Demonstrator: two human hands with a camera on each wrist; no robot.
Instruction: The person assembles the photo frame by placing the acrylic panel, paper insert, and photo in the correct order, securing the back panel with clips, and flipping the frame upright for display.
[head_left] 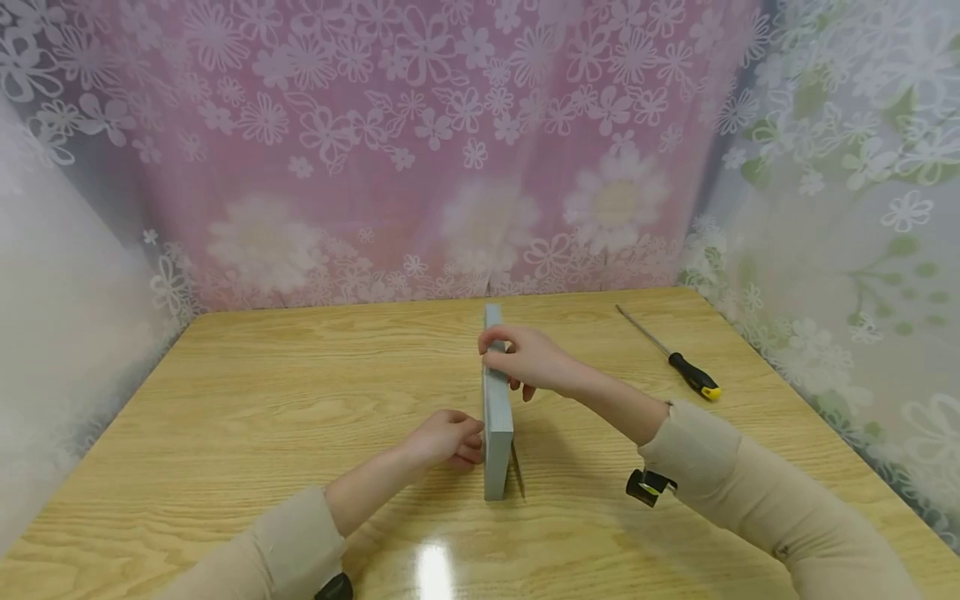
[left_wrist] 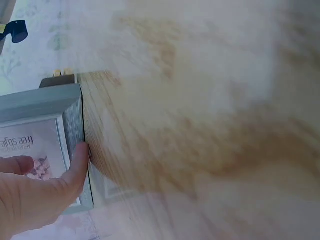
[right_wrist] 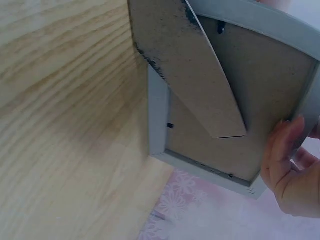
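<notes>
A grey-blue picture frame (head_left: 498, 417) stands edge-on to the head camera on the table. My right hand (head_left: 534, 360) grips its top edge, with fingers against the brown backing (right_wrist: 195, 145) in the right wrist view. The back's easel stand (right_wrist: 200, 75) is swung outward, and its tip shows low beside the frame in the head view. My left hand (head_left: 444, 439) is at the frame's lower front; in the left wrist view a fingertip (left_wrist: 81, 150) touches the border and the thumb (left_wrist: 17, 165) lies over the pink flower print (left_wrist: 44, 131).
A screwdriver (head_left: 693, 375) with a black and yellow handle lies on the wooden table (head_left: 300, 375) at the right. Flowered curtains (head_left: 450, 150) hang behind the table and along both sides.
</notes>
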